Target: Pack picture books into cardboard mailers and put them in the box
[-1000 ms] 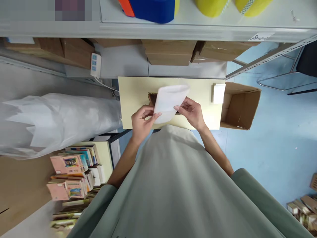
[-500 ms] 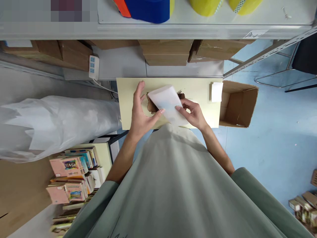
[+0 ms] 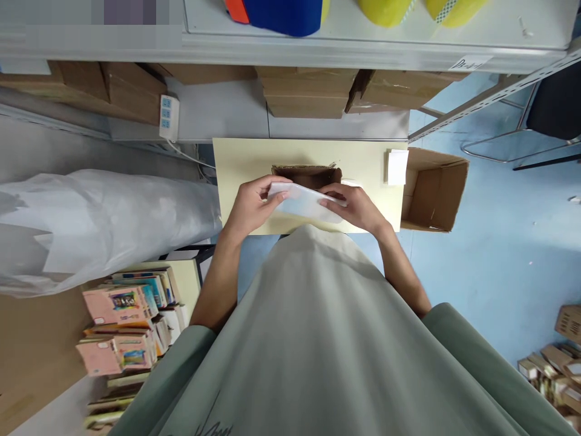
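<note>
Near the bench's front edge, our left hand and right hand grip opposite ends of a flat white packet, fingers closed on it. Just beyond stands an open cardboard box.

White label on shelf edge: handwritten, starts "D", rest unclear. Dark script on shirt: illegible.

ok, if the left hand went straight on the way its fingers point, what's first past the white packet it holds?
Past the white packet, the left hand would probably meet the open cardboard box first; depth is unclear, so it might pass above.
</note>
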Tool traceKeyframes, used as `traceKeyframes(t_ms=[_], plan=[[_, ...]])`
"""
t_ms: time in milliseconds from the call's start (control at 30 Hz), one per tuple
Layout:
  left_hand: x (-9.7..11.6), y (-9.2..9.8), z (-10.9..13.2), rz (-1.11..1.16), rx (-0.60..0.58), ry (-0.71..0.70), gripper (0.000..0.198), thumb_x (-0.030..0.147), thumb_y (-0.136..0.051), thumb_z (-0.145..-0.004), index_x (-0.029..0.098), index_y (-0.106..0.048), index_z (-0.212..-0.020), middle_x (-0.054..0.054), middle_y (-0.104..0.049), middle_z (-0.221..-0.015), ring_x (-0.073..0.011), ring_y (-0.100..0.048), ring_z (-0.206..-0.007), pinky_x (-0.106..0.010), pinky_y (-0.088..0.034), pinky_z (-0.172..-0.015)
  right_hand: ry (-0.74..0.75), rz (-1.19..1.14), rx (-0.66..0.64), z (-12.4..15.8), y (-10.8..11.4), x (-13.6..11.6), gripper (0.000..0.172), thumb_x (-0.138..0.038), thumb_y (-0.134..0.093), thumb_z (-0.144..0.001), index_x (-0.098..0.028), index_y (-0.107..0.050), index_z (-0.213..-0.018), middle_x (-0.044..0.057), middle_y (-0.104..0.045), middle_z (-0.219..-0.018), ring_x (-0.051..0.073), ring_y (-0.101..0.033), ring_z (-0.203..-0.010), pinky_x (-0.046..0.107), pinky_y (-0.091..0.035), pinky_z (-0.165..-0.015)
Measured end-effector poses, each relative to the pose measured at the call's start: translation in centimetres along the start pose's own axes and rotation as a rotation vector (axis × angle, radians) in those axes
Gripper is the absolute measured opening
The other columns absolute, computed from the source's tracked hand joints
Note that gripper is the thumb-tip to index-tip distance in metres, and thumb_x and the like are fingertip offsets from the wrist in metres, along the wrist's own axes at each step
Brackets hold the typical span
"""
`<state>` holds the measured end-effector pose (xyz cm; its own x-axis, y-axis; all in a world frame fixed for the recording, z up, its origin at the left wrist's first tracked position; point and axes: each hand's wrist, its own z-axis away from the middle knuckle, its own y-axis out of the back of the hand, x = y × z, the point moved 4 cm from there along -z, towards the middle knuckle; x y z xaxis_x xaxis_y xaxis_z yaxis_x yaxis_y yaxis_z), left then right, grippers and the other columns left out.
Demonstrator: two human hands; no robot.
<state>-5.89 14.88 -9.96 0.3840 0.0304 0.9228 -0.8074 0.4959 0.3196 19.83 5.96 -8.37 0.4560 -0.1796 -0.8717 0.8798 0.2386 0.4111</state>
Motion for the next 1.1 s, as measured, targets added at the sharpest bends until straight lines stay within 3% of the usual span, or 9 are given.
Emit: traceKeyframes(t_ms=[200,367,533,733,900,1100], plan=[[-3.1,0.4,-0.9,0.023,0.266,0.053,0.03,0.043,-0.086,-0.093,0.021,-0.078,-0.113,-0.008,-0.087,-0.108,-0.0239,-0.083,-0.098,-0.033,-0.069,-0.085,-0.077,-0.013,0.207,0.2,1.4,2.6,0.043,-0.063,-0.073,-0.104,-0.024,-0.084,-0.118,0.007,-0.086,-0.112,0.026,-0.076,-0.095,0.046,-0.069,-0.093],[-3.5,-0.5,-2.9,-0.014,0.341,0.013,0.018,0.03,-0.079,-0.095,0.022,-0.073,-0.111,-0.006,-0.086,-0.109,-0.0219,-0.082,-0.101,-0.033,-0.068,-0.09,-0.064,0.148,0.318,-1.8,1.7,2.8,0.041,-0.058,-0.064,-0.109,-0.027,-0.078,-0.132,0.007,-0.084,-0.116,0.028,-0.077,-0.099,0.048,-0.068,-0.096],[-4.1,-1.6,-3.0,-0.115,0.35,0.045,0.015,0.028,-0.074,-0.1,0.024,-0.073,-0.114,-0.005,-0.085,-0.105,-0.0217,-0.082,-0.099,-0.032,-0.065,-0.087,-0.159,0.313,0.295,-2.4,0.4,3.9,0.038,-0.043,-0.058,-0.114,-0.03,-0.066,-0.148,0.006,-0.083,-0.106,0.03,-0.079,-0.097,0.046,-0.063,-0.092],[-5.3,-2.7,-2.2,-0.336,0.256,0.086,0.011,0.028,-0.073,-0.102,0.028,-0.078,-0.112,-0.005,-0.087,-0.103,-0.0257,-0.083,-0.099,-0.037,-0.062,-0.095,-0.268,0.504,0.22,-2.0,-1.4,4.7,0.029,-0.032,-0.053,-0.116,-0.027,-0.07,-0.138,0.009,-0.085,-0.114,0.027,-0.078,-0.093,0.038,-0.056,-0.085],[-6.3,-3.6,-2.3,-0.508,0.206,0.074,0.011,0.03,-0.072,-0.103,0.027,-0.082,-0.106,-0.009,-0.088,-0.1,-0.0317,-0.083,-0.096,-0.043,-0.062,-0.094,-0.296,0.598,0.163,-2.4,-2.1,5.0,0.032,-0.028,-0.049,-0.117,-0.025,-0.077,-0.131,0.012,-0.086,-0.119,0.028,-0.078,-0.1,0.034,-0.05,-0.079],[-6.9,-4.0,-2.4,-0.671,0.107,0.105,0.017,0.026,-0.068,-0.102,0.028,-0.085,-0.104,-0.009,-0.087,-0.099,-0.0326,-0.079,-0.093,-0.046,-0.061,-0.09,-0.332,0.724,0.081,-3.4,-2.6,5.5,0.036,-0.029,-0.047,-0.118,-0.026,-0.082,-0.126,0.013,-0.088,-0.118,0.03,-0.079,-0.1,0.034,-0.047,-0.076]])
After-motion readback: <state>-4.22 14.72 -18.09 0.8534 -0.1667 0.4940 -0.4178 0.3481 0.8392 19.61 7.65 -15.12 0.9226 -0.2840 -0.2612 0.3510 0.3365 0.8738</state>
